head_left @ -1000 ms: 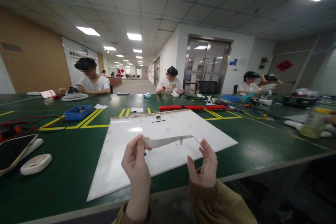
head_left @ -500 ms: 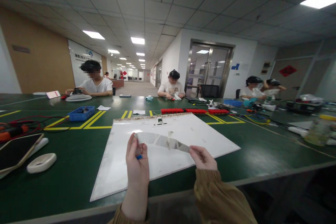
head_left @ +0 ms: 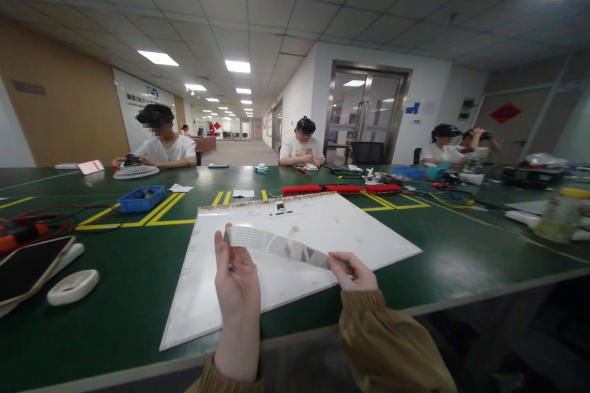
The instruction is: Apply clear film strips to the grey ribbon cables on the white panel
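Observation:
A long, narrow printed strip [head_left: 271,242] curves between my two hands, covered in lines of small text, with a grey stretch toward its right end. My left hand [head_left: 237,279], palm turned up, grips the left end between thumb and fingers. A small bit of blue shows by its palm; what it is I cannot make out. The right end is pinched in the fingertips of my right hand [head_left: 353,270]. Both hands are above a flat white panel [head_left: 295,282] on the green table, with brownish residue along its far edge and small dark openings near that edge.
To the left lie a phone [head_left: 32,267], a white oval ring [head_left: 72,287] and a blue tray [head_left: 142,199]. Red strips [head_left: 341,188] lie past the panel. A jar with a yellow lid [head_left: 562,215] stands at right. Several people sit across the green table [head_left: 415,285].
Both hands and the strip have shifted slightly left. My left hand has turned, its palm showing more and the blue bit less. The strip stays stretched between the hands.

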The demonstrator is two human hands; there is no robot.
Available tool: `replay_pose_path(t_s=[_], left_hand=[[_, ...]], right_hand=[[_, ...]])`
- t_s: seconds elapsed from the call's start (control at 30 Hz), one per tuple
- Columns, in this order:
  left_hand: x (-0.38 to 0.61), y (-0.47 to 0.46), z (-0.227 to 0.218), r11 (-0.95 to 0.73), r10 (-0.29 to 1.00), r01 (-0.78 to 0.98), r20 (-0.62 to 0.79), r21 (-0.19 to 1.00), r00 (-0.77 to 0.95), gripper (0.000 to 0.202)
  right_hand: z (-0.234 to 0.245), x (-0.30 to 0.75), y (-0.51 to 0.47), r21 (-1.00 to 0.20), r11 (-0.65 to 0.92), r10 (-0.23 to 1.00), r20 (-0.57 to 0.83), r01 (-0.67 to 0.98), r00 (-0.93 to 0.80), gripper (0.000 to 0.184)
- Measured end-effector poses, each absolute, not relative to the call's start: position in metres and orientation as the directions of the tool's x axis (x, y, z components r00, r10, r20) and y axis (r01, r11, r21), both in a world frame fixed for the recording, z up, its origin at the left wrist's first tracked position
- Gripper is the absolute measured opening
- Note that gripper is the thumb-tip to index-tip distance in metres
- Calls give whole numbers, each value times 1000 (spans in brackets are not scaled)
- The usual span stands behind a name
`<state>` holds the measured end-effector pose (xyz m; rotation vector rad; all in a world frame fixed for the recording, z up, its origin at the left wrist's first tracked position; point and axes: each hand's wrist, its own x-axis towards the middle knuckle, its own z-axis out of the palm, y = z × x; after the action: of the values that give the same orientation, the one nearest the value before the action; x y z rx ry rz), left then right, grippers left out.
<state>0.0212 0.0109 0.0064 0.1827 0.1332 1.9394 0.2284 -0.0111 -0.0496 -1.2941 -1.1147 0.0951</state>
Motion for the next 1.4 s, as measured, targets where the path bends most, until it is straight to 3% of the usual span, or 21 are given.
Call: replay_pose_path(t_s=[0.13, 0.3, 0.4, 0.57, 0.7, 0.9, 1.0, 1.13, 1.27, 1.4], left_hand=[[30, 8, 7, -363, 931, -905, 59, 223, -359, 21], [58, 7, -2, -210, 977, -843, 133, 495, -166, 29], [69, 7, -8, -163, 980, -785, 193, 598, -57, 34], [72, 3, -12, -84, 958, -764, 262, 640, 115, 44], [71, -4, -9, -3, 886, -732, 340, 682, 314, 54], [73, -22, -9, -52, 697, -524, 407, 850, 591, 94], [85, -26, -18, -269, 741, -381, 443, 884, 505, 101], [105, -24, -28, -517, 794, -249, 568, 819, 217, 83], [111, -22, -26, -511, 836, -276, 545, 815, 63, 67], [106, -19, -18, -446, 874, -460, 484, 768, -40, 58]], right_hand=[[-49, 228, -12, -774, 373, 617, 619, 511, 486, 28], [-51, 230, -10, -742, 412, 604, 657, 529, 451, 25], [-53, 230, -8, -714, 442, 583, 689, 543, 431, 22], [-55, 230, -6, -674, 484, 549, 731, 559, 406, 21], [-54, 231, -7, -665, 460, 552, 733, 588, 397, 24], [-49, 235, -11, -678, 417, 626, 697, 605, 349, 27], [-47, 236, -13, -675, 416, 633, 696, 609, 339, 27], [-49, 239, -12, -645, 411, 627, 713, 644, 314, 25], [-54, 238, -10, -610, 431, 580, 752, 665, 313, 23], [-54, 231, -8, -587, 423, 503, 785, 690, 360, 21]])
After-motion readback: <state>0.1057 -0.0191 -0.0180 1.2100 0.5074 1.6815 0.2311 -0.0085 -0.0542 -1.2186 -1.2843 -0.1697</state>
